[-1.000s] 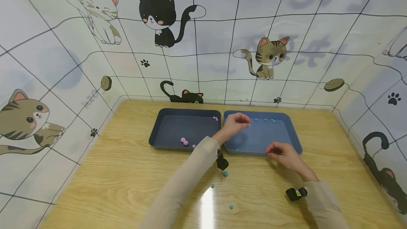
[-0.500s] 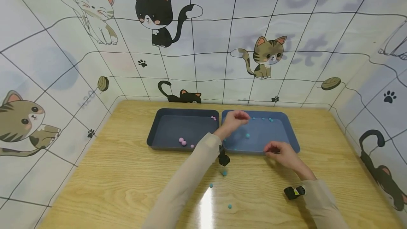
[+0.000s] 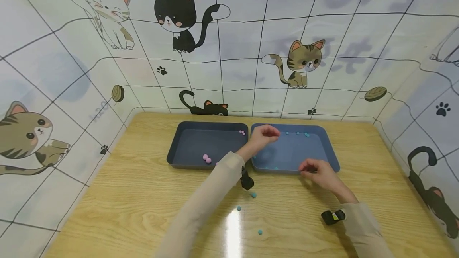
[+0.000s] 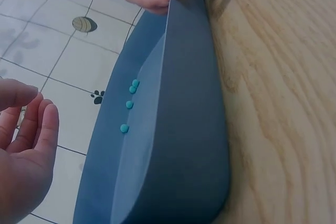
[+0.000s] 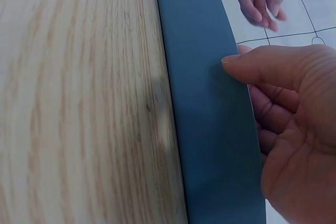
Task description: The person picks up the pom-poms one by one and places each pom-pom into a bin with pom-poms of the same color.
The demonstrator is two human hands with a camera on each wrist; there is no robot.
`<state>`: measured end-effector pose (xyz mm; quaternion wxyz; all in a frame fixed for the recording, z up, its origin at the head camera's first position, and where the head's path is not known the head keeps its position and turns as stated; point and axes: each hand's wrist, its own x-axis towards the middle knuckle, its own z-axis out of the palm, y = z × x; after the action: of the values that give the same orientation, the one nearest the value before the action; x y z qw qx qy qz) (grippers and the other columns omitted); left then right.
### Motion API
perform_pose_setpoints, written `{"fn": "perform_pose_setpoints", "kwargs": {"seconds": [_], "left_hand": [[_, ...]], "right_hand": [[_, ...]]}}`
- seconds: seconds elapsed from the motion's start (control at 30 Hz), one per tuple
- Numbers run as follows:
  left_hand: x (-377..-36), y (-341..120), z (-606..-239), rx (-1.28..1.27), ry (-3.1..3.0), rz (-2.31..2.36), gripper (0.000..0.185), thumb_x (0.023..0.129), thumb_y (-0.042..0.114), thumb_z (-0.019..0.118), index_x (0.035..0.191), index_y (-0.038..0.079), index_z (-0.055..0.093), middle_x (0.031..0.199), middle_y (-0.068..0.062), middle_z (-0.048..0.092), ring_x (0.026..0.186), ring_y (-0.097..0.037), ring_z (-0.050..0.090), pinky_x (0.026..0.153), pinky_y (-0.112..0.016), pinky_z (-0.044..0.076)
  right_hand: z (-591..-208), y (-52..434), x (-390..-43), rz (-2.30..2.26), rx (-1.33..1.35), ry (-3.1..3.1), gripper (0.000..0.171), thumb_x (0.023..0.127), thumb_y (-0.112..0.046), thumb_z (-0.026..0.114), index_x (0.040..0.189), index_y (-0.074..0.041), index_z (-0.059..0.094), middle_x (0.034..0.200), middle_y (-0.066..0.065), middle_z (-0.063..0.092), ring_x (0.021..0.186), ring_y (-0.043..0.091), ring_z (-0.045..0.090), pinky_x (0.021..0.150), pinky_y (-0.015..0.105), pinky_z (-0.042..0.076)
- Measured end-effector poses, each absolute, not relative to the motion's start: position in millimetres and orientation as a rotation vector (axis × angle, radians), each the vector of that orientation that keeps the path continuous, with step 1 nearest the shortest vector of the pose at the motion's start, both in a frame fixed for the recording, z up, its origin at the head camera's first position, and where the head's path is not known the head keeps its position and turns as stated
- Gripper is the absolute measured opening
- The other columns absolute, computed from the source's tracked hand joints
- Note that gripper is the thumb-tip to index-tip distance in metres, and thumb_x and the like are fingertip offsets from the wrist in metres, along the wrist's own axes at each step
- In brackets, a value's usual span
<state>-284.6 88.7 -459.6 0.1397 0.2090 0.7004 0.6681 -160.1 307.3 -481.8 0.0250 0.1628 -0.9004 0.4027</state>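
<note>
My left hand [image 3: 261, 138] hovers above the left part of the blue tray [image 3: 294, 150], fingers loosely curved and nothing between them. In the left wrist view, that hand's thumb and fingertips [image 4: 48, 121] stand apart over the tray. My right hand [image 3: 320, 174] pinches the tray's front rim, thumb [image 5: 236, 66] on the outer wall and fingers behind it. Several small teal balls [image 4: 129, 105] lie along the tray's far side. Other teal balls [image 3: 276, 168] sit by its front wall, partly hidden by the rim.
A dark grey tray [image 3: 204, 142] adjoins on the left, with pink balls [image 3: 206, 158] near its front and smaller pink ones [image 3: 242, 132] at its back right corner. Loose teal balls [image 3: 260, 232] lie on the wooden table [image 3: 136, 202] in front. A cat-print wall [image 3: 244, 75] stands behind.
My left hand has let go of a teal ball. It dropped into the blue tray and rolled to the front wall. My right hand keeps its grip on the rim.
</note>
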Motion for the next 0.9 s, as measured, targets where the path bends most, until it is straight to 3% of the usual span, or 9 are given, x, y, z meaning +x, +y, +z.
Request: {"fn": "perform_pose_setpoints", "kwargs": {"seconds": [0.37, 0.63, 0.9], "left_hand": [[-264, 63, -454, 0.710, 2.018, 1.881, 0.014, 0.087, 0.000, 0.063, 0.100, -0.004, 0.065, 0.102, -0.013, 0.066, 0.091, -0.014, 0.062, 0.080, -0.025, 0.051], [-249, 46, -453, 0.697, 1.968, 1.880, 0.012, 0.087, -0.001, 0.064, 0.099, -0.003, 0.065, 0.104, -0.019, 0.065, 0.089, -0.010, 0.062, 0.080, -0.025, 0.051], [-230, 33, -452, 0.743, 1.947, 1.837, 0.012, 0.085, -0.004, 0.063, 0.097, -0.005, 0.065, 0.099, -0.012, 0.066, 0.087, -0.009, 0.062, 0.079, -0.026, 0.051]], "right_hand": [[-483, 308, -159, 1.228, 0.467, -2.787, 0.016, 0.080, 0.006, 0.066, 0.082, -0.010, 0.065, 0.079, -0.004, 0.063, 0.071, 0.004, 0.056, 0.062, 0.024, 0.048], [-481, 308, -158, 1.250, 0.464, -2.789, 0.014, 0.081, 0.005, 0.066, 0.083, -0.009, 0.066, 0.079, -0.003, 0.063, 0.071, 0.004, 0.055, 0.062, 0.024, 0.047], [-479, 307, -159, 1.264, 0.457, -2.807, 0.012, 0.082, 0.003, 0.066, 0.084, -0.009, 0.066, 0.081, -0.002, 0.063, 0.072, 0.005, 0.056, 0.063, 0.024, 0.048]]}}
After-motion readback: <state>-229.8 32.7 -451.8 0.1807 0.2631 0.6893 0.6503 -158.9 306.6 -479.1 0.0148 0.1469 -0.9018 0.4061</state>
